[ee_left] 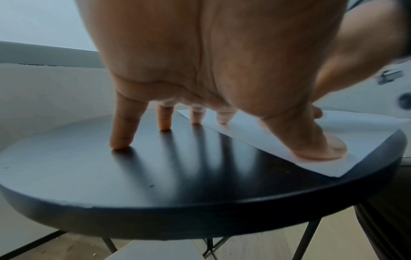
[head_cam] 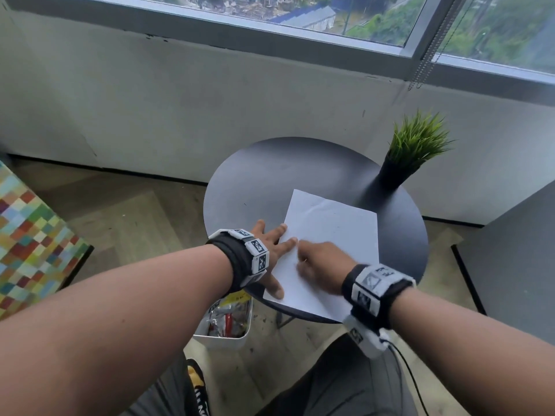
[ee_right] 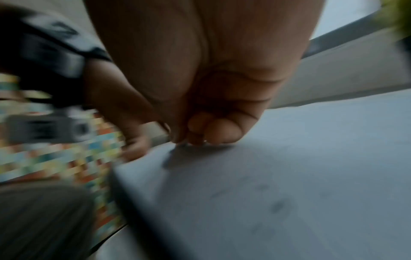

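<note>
A white sheet of paper (head_cam: pixel 330 229) lies flat on a round black table (head_cam: pixel 255 181), its near corner hanging just past the rim. My left hand (head_cam: pixel 271 250) is spread flat at the sheet's left edge. In the left wrist view its thumb (ee_left: pixel 315 144) and two fingers press on the paper (ee_left: pixel 367 140), and the other two stand on the bare table (ee_left: pixel 155 176). My right hand (head_cam: pixel 321 265) sits on the sheet beside it. In the right wrist view, which is blurred, its curled fingertips (ee_right: pixel 222 133) meet the thumb at the edge of the paper (ee_right: pixel 289 176).
A small potted grass plant (head_cam: pixel 414 151) stands at the table's far right. Below the near left rim sits a white bin (head_cam: pixel 225 325) of small items on the floor. A checkered multicolour block (head_cam: pixel 30 241) is at left, a grey block (head_cam: pixel 510 265) at right.
</note>
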`<state>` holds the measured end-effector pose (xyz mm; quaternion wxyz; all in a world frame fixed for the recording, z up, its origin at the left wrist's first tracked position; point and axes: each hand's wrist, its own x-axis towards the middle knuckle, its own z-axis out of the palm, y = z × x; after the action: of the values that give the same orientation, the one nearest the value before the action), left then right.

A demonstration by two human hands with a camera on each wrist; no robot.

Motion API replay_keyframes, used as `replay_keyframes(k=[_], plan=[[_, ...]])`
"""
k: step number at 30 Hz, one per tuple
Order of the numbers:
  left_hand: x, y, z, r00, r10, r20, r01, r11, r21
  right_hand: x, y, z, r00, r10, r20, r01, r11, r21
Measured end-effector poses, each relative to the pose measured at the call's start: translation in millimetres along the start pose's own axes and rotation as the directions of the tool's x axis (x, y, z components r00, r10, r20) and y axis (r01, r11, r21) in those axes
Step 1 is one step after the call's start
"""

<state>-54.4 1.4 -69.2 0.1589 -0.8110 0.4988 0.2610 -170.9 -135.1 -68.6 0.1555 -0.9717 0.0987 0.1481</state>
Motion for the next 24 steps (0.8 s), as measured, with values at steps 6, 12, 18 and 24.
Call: replay_keyframes(k=[6,12,18,24], plan=[[-2.3,0.6,2.9,1.000,-0.003,-0.012,0.003,1.000,-0.016,-9.5,27.8,-12.2,0.997,0.078,0.028,-0.080,0.994,0.079],[-17.0,-3.6,14.8,0.998,0.022,-0.063,-0.025,0.998,-0.056,-31.3,112.4,-27.1,0.877,0.447,-0.177,-0.378,0.868,0.321],[-45.5,-11.3,41.6,0.979,-0.029,-0.204,0.001,0.991,-0.137,-59.3,112.4,-14.9,0.817,0.506,-0.277,-0.442,0.857,0.265],[-66.9,-18.1,48.2,0.889,-0.399,-0.225,0.181,0.758,-0.627,-79.7,37.1,18.6,0.937,0.344,-0.050,-0.338,0.936,0.100]])
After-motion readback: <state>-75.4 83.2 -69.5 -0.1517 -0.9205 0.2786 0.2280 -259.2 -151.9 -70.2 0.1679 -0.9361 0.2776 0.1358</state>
